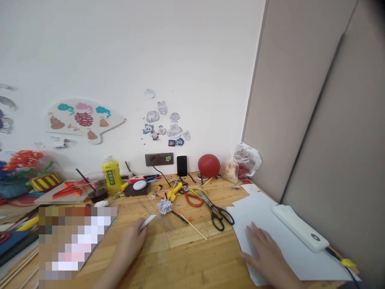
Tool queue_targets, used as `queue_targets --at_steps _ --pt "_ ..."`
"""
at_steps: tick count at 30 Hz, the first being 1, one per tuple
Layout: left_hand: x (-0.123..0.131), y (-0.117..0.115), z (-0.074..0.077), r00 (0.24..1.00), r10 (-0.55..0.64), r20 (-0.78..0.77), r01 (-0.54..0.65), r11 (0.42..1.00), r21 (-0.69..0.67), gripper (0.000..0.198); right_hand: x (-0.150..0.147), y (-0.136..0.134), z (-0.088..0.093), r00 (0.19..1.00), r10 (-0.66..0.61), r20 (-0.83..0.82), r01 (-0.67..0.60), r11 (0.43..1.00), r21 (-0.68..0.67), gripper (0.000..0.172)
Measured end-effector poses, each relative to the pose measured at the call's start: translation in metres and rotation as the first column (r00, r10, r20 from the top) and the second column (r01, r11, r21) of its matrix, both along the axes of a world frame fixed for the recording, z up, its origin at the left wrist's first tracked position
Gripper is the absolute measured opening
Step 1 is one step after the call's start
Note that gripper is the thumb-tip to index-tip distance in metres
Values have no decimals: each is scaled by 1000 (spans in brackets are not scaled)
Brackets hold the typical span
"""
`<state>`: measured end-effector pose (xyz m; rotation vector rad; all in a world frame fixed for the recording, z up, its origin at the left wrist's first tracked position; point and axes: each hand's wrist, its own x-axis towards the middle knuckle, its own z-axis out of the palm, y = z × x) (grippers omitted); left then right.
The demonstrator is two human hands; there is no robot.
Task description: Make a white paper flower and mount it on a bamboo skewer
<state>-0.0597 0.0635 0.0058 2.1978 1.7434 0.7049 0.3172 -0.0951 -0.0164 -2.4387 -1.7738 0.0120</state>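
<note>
Pinched between the thumb and fingers of my left hand [132,239] is a small white paper strip [148,221], its free end pointing up and right above the wooden table [192,261]. My right hand [266,251] rests with fingers spread over the left part of some white paper sheets [261,208]. A long white device [300,228] with a dark cable lies on the sheets' right side. Between my hands and farther back are a crumpled printed paper ball [165,206], a thin wooden stick [195,228] and black-handled scissors [221,218].
Behind stand a yellow-labelled bottle [111,174], a cup of dark liquid [98,192], a phone [182,165] and a red balloon [209,165]. A yellow tool [176,190] and red-handled scissors [194,200] lie mid-table. A cabinet [339,160] borders the right. Part of the left is pixelated.
</note>
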Motion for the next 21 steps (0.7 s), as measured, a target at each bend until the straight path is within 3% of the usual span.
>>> queue_targets --at_steps 2,6,12,15,21 --pt "1 -1 0 1000 -12 -5 12 1000 -1 23 -2 -7 -6 999 26 -36 -28 999 -35 70" --pt "4 -3 1 1000 -23 0 23 1000 -16 22 3 -11 -11 997 70 -34 -69 997 24 61" --pt "5 -5 4 1000 -6 13 7 999 -36 22 16 -12 8 998 28 -55 -22 993 113 43" --pt "6 -6 4 1000 -2 25 3 999 -42 22 28 -18 8 1000 1 -26 3 990 138 32" --pt "6 -8 4 999 0 37 2 999 -52 22 65 -35 -2 997 5 -81 6 989 145 39"
